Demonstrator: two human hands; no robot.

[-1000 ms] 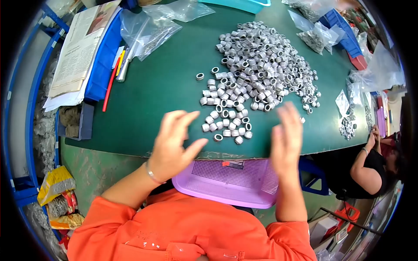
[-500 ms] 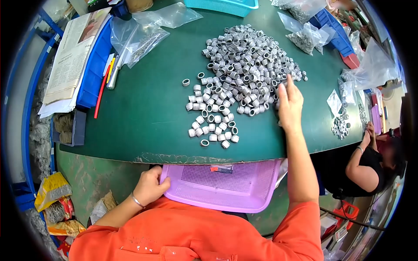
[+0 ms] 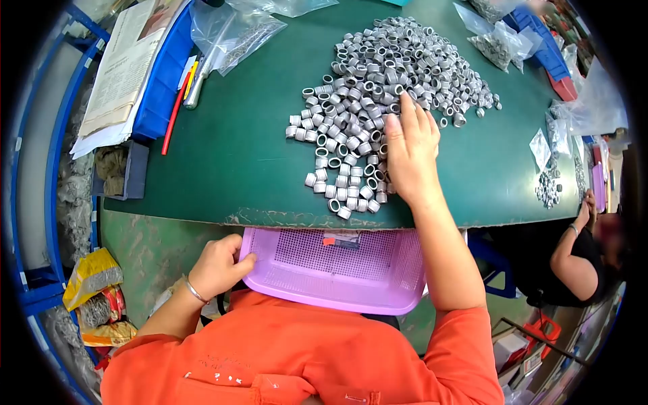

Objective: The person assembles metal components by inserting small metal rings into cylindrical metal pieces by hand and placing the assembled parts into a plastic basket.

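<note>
A large heap of small grey metal rings [image 3: 412,61] lies on the green table [image 3: 229,148], with a looser group of rings reaching toward the near edge. My right hand [image 3: 413,152] lies against the right side of that looser group, its fingers stretched out and touching rings. Under the table's near edge is a purple mesh basket [image 3: 317,297], its inside bare apart from a small label with a red mark. My left hand [image 3: 226,263] grips the basket's left rim between thumb and fingers.
Newspapers [image 3: 121,67] lean on a blue bin [image 3: 162,81] at the left, beside pens and a plastic bag [image 3: 246,40]. More bags [image 3: 506,44] lie at the back right. A co-worker [image 3: 574,263] sits at the right, hands near small parts [image 3: 548,189].
My right hand has moved left along the heap, and rings have shifted left and nearer with it. The view has shifted slightly. My left hand still holds the basket rim.
</note>
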